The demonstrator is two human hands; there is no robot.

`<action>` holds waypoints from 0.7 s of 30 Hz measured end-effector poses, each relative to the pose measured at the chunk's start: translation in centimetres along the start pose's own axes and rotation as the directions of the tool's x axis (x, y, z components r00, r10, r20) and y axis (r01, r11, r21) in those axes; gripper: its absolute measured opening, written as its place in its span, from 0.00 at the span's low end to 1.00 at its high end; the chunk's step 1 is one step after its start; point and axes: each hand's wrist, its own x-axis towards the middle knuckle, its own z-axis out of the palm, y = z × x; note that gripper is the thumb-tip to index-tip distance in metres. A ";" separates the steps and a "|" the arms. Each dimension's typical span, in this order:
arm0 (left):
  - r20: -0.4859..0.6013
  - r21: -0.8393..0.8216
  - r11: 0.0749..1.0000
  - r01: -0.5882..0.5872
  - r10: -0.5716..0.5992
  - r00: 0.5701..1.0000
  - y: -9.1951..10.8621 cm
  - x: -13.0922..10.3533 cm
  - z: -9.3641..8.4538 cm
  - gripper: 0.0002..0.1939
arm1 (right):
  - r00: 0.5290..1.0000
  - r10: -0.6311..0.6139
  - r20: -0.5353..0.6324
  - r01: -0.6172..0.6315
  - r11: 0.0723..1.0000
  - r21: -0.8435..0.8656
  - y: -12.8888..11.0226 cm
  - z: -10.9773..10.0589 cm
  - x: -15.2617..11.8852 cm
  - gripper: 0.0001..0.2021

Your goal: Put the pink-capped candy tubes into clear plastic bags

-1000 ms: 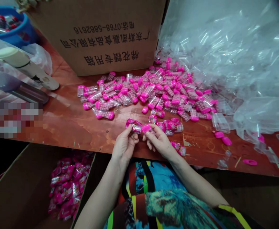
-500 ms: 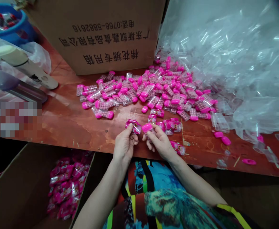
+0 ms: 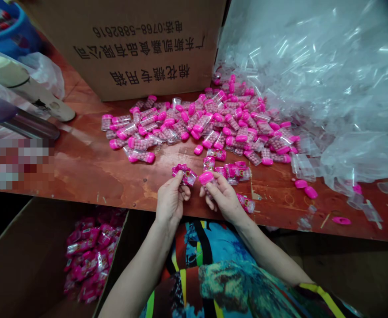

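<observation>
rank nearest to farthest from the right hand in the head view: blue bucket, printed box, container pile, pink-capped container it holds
1. Pink-capped container: held in the right hand.
2. Container pile: ahead on the table.
3. Printed box: behind the pile's left part.
4. Blue bucket: far left, at the picture's edge.

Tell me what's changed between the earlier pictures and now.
The right hand has drawn its pink-capped bottle slightly right, apart from the pink printed wrapper in the left hand. The camera view has shifted a little too. Nothing was taken hold of or let go. The bottle heap and printed carton stayed put.
</observation>
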 end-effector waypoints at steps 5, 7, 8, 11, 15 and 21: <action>0.012 0.012 1.000 0.013 -0.013 1.000 -0.1 -0.2 0.3 0.19 | 0.997 -0.061 -0.042 0.059 0.997 -0.056 -0.1 0.1 -0.3 0.20; 0.016 0.004 1.000 0.028 -0.028 0.999 -0.1 -0.3 0.5 0.19 | 0.994 -0.071 -0.081 0.065 0.995 -0.077 0.0 0.1 -0.1 0.20; 0.016 -0.003 0.999 0.034 -0.034 0.999 0.0 -0.3 0.6 0.19 | 0.993 -0.072 -0.091 0.064 0.995 -0.083 0.1 0.0 -0.1 0.20; 0.027 -0.019 0.999 0.045 -0.045 0.999 0.0 -0.4 0.7 0.18 | 0.996 -0.058 -0.071 0.052 0.994 -0.091 0.4 -0.1 0.0 0.20; 0.047 0.005 0.998 0.055 -0.055 0.997 -0.1 -0.5 0.8 0.18 | 0.999 -0.040 -0.033 0.038 0.996 -0.078 0.5 -0.1 -0.2 0.20; 0.140 0.038 0.998 0.051 -0.056 0.989 -0.2 -0.7 0.9 0.21 | 0.992 0.099 0.083 -0.105 0.992 0.071 0.9 -0.3 -0.3 0.28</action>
